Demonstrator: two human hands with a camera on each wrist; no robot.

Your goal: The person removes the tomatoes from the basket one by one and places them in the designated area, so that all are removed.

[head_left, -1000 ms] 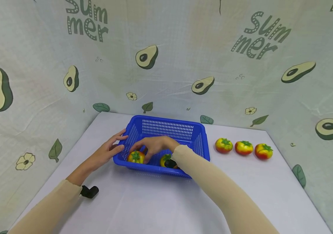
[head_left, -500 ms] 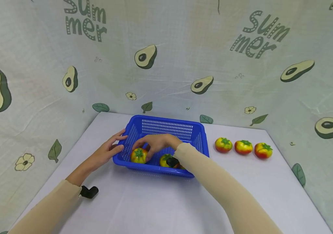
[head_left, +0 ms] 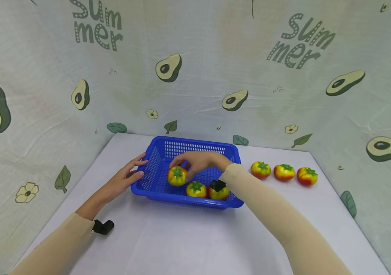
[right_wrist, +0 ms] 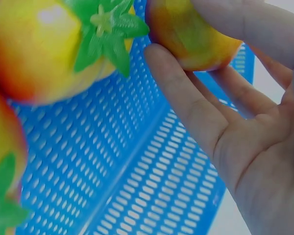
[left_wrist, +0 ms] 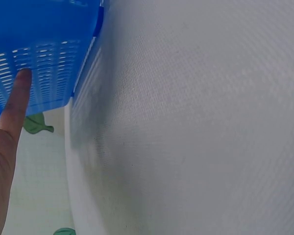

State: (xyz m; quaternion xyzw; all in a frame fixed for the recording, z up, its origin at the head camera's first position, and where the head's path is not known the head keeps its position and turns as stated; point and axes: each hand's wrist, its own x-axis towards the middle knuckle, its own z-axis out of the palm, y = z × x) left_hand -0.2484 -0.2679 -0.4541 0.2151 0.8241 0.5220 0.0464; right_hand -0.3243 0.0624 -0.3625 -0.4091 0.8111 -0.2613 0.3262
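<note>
Right grip: right hand (head_left: 197,162) clamped on the held fruit (head_left: 177,176), fingers over its far side, thumb down its right side.
Basket edges about the grip: held fruit inside the basket (head_left: 195,142), nearer the left wall than the right; the wrist passes over the right part of the basket.
Room left and behind: mesh floor shows between held fruit and left wall, and again towards the back wall.
Room right and front: tighter; middle fruit (head_left: 196,190) sits just beside, to the front right, along the front wall. Contact between the two cannot be told.
Held fruit to grip: under the palm side, between thumb and fingers, green leaf cap facing up. Whether its underside meets the basket floor cannot be told.
Corner fruit: corner fruit (head_left: 220,193) lies right of middle fruit, in the front right corner, partly behind the black wrist camera (head_left: 217,185).
Left grip: left hand (head_left: 128,173) holds nothing; fingers extended and apart, a fingertip on the outer face of the basket's left wall.
Outside, right: row of three fruits (head_left: 283,173) on the table (head_left: 181,240), apart from the basket's right rim.
Outer limits: printed cloth (head_left: 198,76) rises behind the table and at both sides; basket stands near the back edge.
</note>
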